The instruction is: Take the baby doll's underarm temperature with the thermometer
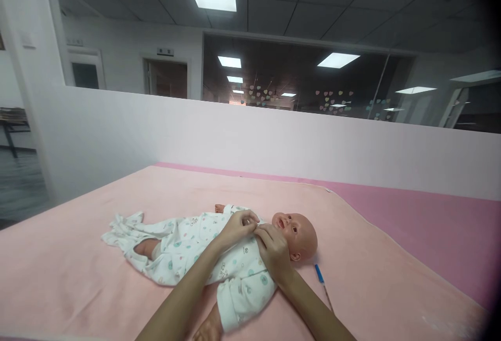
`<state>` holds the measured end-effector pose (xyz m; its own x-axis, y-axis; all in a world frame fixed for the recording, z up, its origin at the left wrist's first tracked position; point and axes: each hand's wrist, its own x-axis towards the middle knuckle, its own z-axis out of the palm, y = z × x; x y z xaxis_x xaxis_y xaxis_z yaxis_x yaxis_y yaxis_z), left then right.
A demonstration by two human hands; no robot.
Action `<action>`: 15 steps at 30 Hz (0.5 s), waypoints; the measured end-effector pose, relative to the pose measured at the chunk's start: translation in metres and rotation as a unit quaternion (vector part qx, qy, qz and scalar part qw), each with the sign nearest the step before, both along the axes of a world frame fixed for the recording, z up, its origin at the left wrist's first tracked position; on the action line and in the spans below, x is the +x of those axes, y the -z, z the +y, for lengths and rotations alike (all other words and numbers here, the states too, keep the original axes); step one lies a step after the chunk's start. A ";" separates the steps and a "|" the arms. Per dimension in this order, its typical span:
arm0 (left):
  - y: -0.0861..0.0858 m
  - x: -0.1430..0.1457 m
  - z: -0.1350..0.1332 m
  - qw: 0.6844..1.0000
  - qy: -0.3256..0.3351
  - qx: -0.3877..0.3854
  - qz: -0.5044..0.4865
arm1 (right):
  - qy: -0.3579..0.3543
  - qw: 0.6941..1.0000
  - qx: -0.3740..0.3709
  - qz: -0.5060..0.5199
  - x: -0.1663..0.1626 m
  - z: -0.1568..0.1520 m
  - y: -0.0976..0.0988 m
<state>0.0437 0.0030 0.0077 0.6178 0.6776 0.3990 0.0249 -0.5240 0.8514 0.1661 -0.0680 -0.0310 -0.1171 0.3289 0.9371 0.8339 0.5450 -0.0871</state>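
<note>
A baby doll (295, 234) lies on its back on a pink blanket (97, 278), head to the right. It wears a white printed sleepsuit (188, 249). My left hand (239, 226) pinches the suit's fabric at the doll's upper chest, fingers closed. Beside it, my right hand (274, 249) grips the collar area just below the doll's chin, fingers also closed on the cloth. The suit hangs open at the legs, where one bare thigh shows.
A blue-capped thin stick, perhaps a thermometer or pen (323, 283), lies on the blanket right of the doll. A darker pink surface (430, 226) extends past the blanket. A white partition wall (274, 137) stands behind, with office windows above it.
</note>
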 end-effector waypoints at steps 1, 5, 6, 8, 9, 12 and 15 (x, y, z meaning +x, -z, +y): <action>-0.001 0.000 -0.001 1.000 0.007 -0.007 -0.002 | -0.003 1.000 -0.003 0.006 0.000 0.000 0.000; -0.009 -0.003 -0.007 0.998 0.042 -0.039 -0.018 | 0.004 0.999 -0.008 0.043 -0.001 0.000 0.000; -0.011 -0.003 -0.008 0.998 0.051 -0.042 -0.021 | 0.007 0.999 -0.008 0.052 -0.002 -0.001 0.000; -0.016 -0.006 -0.011 0.996 0.070 -0.048 -0.019 | 0.012 0.998 -0.011 0.069 -0.002 -0.001 -0.002; -0.018 -0.007 -0.012 0.995 0.080 -0.055 -0.012 | 0.014 0.997 -0.013 0.075 -0.002 -0.001 -0.002; -0.022 -0.010 -0.012 0.992 0.099 -0.069 0.031 | 0.024 0.996 -0.011 0.088 -0.003 -0.001 -0.003; -0.023 -0.012 -0.011 0.993 0.084 -0.057 0.059 | 0.026 0.994 -0.013 0.102 -0.003 0.001 -0.002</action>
<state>0.0319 -0.0081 0.0312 0.7644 0.5970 0.2436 0.0482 -0.4297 0.9017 0.1636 -0.0675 -0.0293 0.0919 0.3541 0.9307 0.8244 0.4971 -0.2705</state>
